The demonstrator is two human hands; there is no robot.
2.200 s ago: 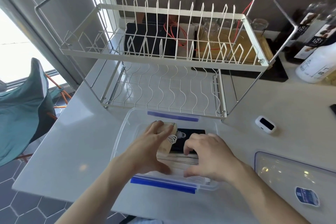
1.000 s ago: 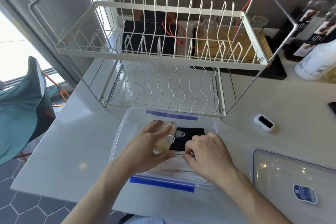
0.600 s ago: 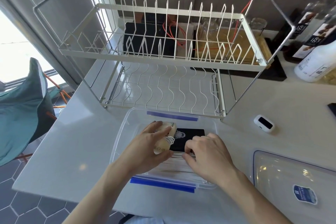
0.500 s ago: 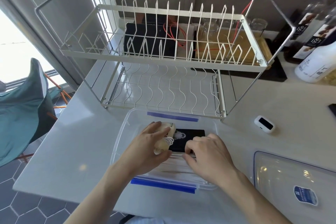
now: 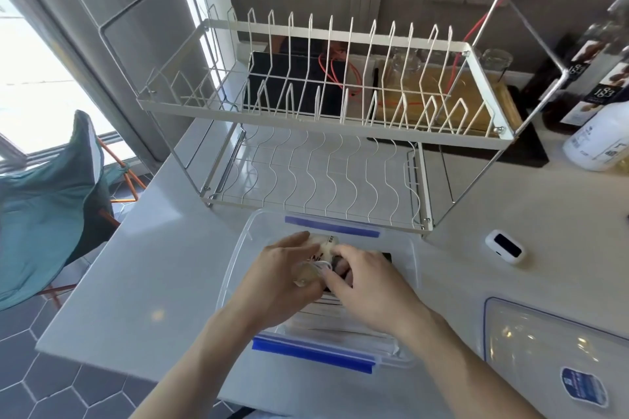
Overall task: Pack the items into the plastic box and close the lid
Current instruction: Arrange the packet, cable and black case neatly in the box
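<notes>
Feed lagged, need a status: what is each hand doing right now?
Left hand: closed on the beige item inside the box.
Right hand: in the box, fingers curled at the same item; grip cannot be told.

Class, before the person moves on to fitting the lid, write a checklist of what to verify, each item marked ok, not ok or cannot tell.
1. Plastic box open and upright on the counter: ok.
2. Lid within reach, lying on the counter to the right of the box: ok.
3. Hands clear of the box: not ok; left hand and right hand are both inside it, on the beige packet.
4. Packet lying flat below the rim: cannot tell, the hands cover it.
5. All items packed: cannot tell; a small white device lies on the counter outside the box.
</notes>
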